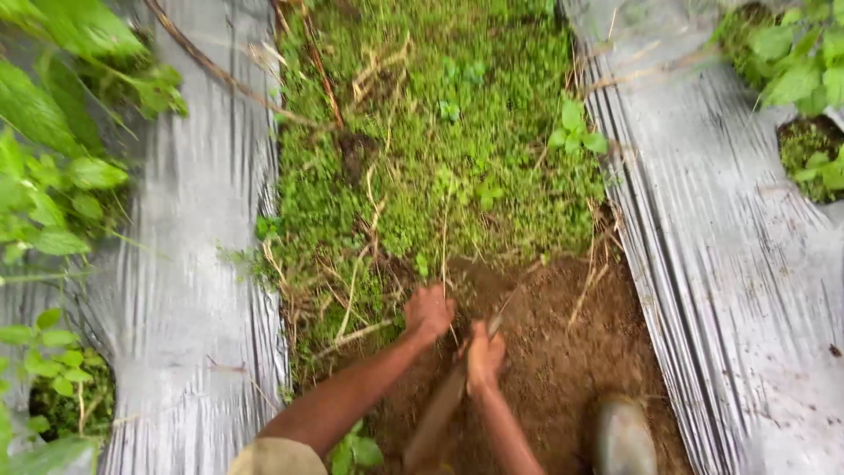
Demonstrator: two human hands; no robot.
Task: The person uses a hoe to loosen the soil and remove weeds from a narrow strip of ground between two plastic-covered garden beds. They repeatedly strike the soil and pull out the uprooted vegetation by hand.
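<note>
Hoe handle (437,413) runs up between both hands, wooden, slanting from low near the body toward the turf edge; blade end (498,318) just past the right hand, blurred, shape hard to tell, seemingly at the soil line. Right hand (483,355) closed around the handle high up; left hand (428,312) a closed fist just beside it, at the edge of the weed mat (440,149), whether gripping stems or the tool I cannot tell. Bare brown soil (563,352) under and to the right of the hands; green mat ahead of them, uncut. Judgement: keep strokes shallow, biting just under the roots at the boundary; draw back toward the body in short pulls. Boot (622,435) sits close on the right hand's side; keep the blade clear of it. Silver plastic mulch (202,264) flanks both sides, with planted seedlings (61,378) in holes; avoid nicking the sheet edges.
</note>
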